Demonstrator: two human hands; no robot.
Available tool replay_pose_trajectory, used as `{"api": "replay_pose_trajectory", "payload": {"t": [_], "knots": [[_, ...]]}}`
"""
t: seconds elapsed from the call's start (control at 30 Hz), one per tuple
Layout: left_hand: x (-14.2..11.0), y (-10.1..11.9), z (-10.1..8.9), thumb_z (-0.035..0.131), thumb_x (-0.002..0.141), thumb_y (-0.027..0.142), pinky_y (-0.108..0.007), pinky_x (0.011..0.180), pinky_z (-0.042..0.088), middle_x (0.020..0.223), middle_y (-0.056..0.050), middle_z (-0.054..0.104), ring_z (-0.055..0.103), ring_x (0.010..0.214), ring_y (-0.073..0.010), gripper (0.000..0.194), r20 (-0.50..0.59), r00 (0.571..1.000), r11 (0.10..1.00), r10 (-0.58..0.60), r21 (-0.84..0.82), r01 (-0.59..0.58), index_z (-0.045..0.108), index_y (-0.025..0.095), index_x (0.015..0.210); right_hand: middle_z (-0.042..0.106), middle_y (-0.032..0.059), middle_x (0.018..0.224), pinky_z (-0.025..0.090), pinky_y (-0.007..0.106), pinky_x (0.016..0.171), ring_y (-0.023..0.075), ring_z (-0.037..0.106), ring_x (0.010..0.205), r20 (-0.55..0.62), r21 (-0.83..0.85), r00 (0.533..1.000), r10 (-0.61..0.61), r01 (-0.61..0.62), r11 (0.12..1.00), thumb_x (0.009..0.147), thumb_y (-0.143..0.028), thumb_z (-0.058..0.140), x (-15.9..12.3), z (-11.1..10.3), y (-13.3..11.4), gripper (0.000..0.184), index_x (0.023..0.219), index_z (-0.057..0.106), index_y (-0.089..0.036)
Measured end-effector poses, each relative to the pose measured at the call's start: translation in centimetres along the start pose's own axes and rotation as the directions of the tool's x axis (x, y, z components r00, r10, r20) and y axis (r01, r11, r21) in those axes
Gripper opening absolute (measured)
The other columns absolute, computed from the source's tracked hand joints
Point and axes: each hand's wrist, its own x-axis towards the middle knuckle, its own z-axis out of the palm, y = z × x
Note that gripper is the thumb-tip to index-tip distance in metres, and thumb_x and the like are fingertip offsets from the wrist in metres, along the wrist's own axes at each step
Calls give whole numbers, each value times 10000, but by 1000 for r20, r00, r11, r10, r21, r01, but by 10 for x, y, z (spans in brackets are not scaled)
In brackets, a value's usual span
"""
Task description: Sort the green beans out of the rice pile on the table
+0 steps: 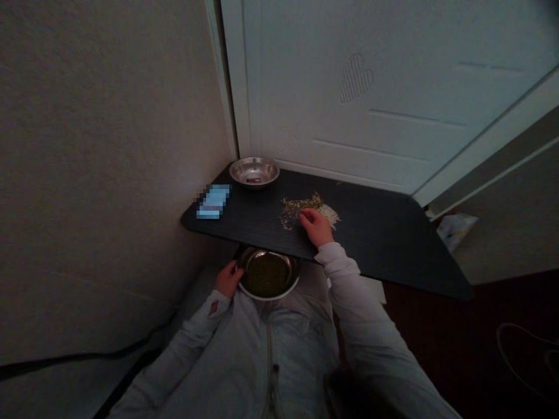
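Observation:
My left hand (229, 280) grips the left rim of a metal bowl (294, 280) that sits on my lap, partly under the table edge. A dark green mass, too dim to identify, lies inside the bowl. Over the black table (375, 244), my right hand (317, 227) is closed with thumb and fingertips together; what is in the pinch, if anything, is too small to make out. Beside those fingers lies a loose scatter of dry greenish-brown plant bits (301, 203). A small whitish heap (329, 215) of fine pieces lies just behind and right of the hand.
A second metal bowl (254, 169) stands at the table's back left, with a dark label inside. In front of it lies a pixelated blue phone-like object (213, 202). A wall (131, 145) borders the left side, and a white door (305, 75) stands behind the table.

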Motion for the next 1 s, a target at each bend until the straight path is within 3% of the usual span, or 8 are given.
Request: {"api": "replay_pose_trajectory", "payload": {"t": [0.2, 0.37, 0.57, 1.0], "knots": [[2, -5, 1, 429, 585, 330, -288, 736, 400, 839, -45, 610, 532, 808, -189, 401, -33, 999, 1000, -6, -10, 6, 550, 129, 911, 589, 6, 740, 413, 266, 632, 122, 516, 642, 94, 58, 994, -49, 43, 997, 656, -319, 451, -1, 1, 0, 221, 796, 566, -191], [2, -7, 2, 437, 583, 336, -278, 704, 415, 804, -27, 616, 536, 782, -183, 388, -19, 1000, 999, -9, -41, 8, 557, 144, 898, 592, 11, 723, 409, 270, 631, 125, 516, 635, 42, 27, 999, -10, 9, 1000, 658, -326, 444, -1, 1, 0, 228, 790, 572, -193], [0, -3, 0, 427, 584, 342, -290, 704, 412, 805, -43, 614, 536, 782, -192, 411, -12, 1000, 999, -3, -33, 2, 550, 123, 909, 585, 4, 715, 408, 255, 624, 116, 515, 633, 125, 97, 991, -57, 45, 994, 645, -317, 457, -4, 1, -3, 221, 776, 572, -180], [0, 0, 0, 424, 581, 312, -270, 737, 396, 860, -48, 609, 529, 815, -183, 418, -15, 1000, 1000, -7, -27, 7, 543, 110, 927, 560, 2, 651, 400, 246, 590, 112, 495, 592, 97, 109, 995, 7, -18, 994, 637, -306, 463, -11, -2, -8, 202, 748, 562, -170]]}}
